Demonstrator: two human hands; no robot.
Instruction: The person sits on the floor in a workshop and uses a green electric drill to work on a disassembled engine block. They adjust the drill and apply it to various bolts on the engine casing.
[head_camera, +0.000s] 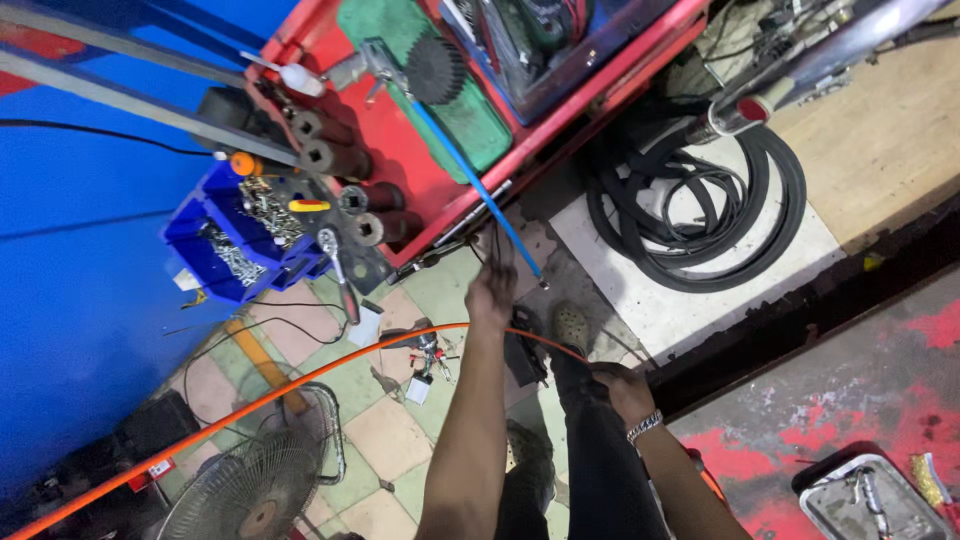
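Head view: fingers of the left hand (491, 292) stretch up toward the lower end of a blue rod (476, 185), fingertips close to it; fingers look loosely spread, whether they grip the rod I cannot tell. The blue rod slants down from the red tool cart (400, 160), its lower tip near the tiled floor (390, 430). Right hand (622, 388), with a metal bracelet at the wrist, is curled shut on an orange hose (270, 395). The hose runs from that hand, arcs just under the left hand, then falls away to the lower left corner. On the cart: a green mat, dark sockets (345, 160) in rows, a ratchet (338, 270) hanging off the edge. Blue bins (205, 235) of screws sit at the cart's left. Coiled black hoses (700, 215) lie on the floor to the right. A floor fan (255, 490) stands lower left. A metal tray (865, 500) lies lower right.
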